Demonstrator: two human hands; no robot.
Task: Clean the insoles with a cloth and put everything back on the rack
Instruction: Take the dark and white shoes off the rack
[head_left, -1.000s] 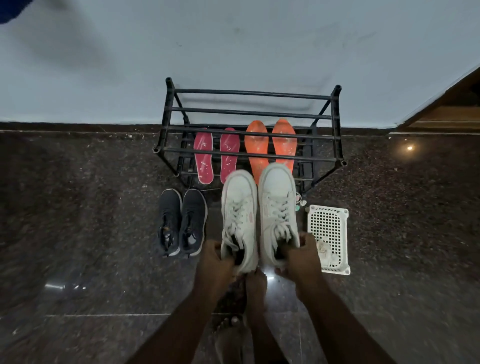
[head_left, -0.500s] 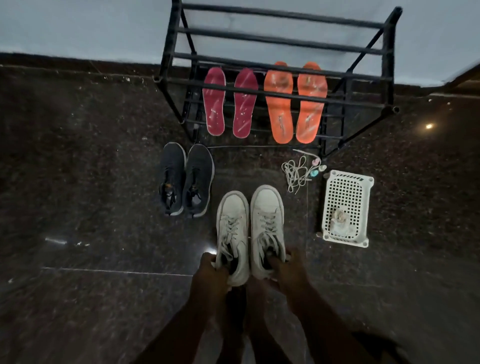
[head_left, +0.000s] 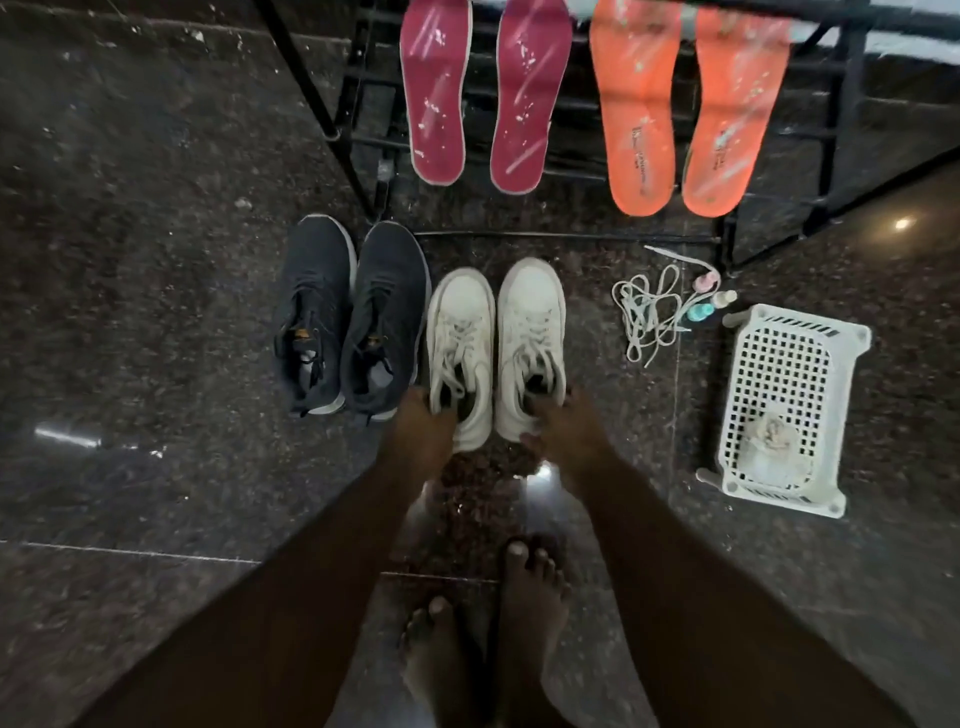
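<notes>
Both hands, the left hand (head_left: 423, 428) and the right hand (head_left: 569, 428), drew the white sneakers (head_left: 496, 353) back from the black rack (head_left: 358, 104) and set them on the floor just beside the black sneakers (head_left: 353, 317), uncovering the tangled laces (head_left: 649, 312).

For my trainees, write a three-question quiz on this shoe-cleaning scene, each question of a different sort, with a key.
1. True or false: the orange insoles lie on the rack.
2. Where is the cloth? A) in the white basket B) inside a black shoe C) on the rack
3. Fill in: the left hand and right hand each hold a ____ shoe at its heel.

Key: 1 true; 2 A; 3 white. The red insoles share the rack; loose laces lie on the floor beside the basket.
</notes>
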